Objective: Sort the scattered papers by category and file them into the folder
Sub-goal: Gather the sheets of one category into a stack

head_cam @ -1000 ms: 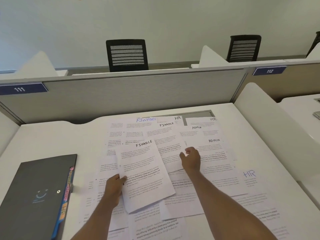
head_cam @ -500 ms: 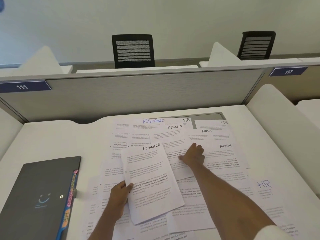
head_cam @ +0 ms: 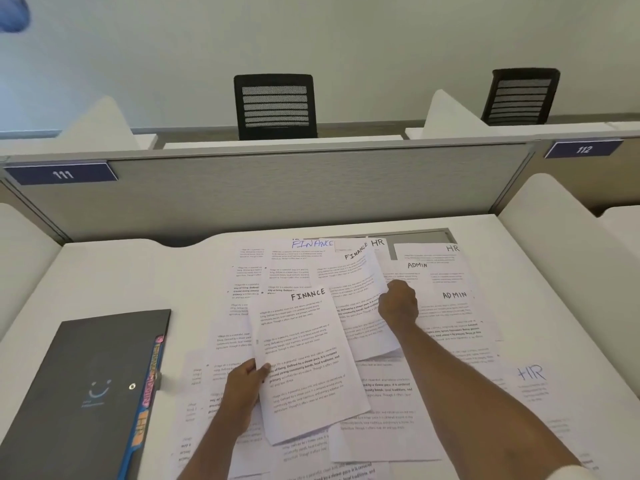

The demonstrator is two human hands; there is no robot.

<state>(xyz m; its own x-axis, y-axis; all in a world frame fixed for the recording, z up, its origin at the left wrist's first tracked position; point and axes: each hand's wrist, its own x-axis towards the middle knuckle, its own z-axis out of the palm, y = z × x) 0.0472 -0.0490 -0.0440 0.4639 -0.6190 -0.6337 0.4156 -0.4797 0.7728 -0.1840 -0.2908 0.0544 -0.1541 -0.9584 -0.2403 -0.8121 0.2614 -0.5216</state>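
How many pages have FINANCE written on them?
3. The near page is held by the left hand; the tilted page is gripped by the right hand; the blue-lettered page lies at the far edge of the pile. More may be hidden underneath.

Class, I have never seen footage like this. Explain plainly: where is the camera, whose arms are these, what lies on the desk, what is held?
There is no machine: a person wears a camera on the head, looking down at their own two hands. On the white desk lie overlapping printed sheets hand-labelled FINANCE, ADMIN or HR, and a closed dark folder sits at the left. The left hand holds one FINANCE sheet; the right hand pinches the edge of a second FINANCE sheet.
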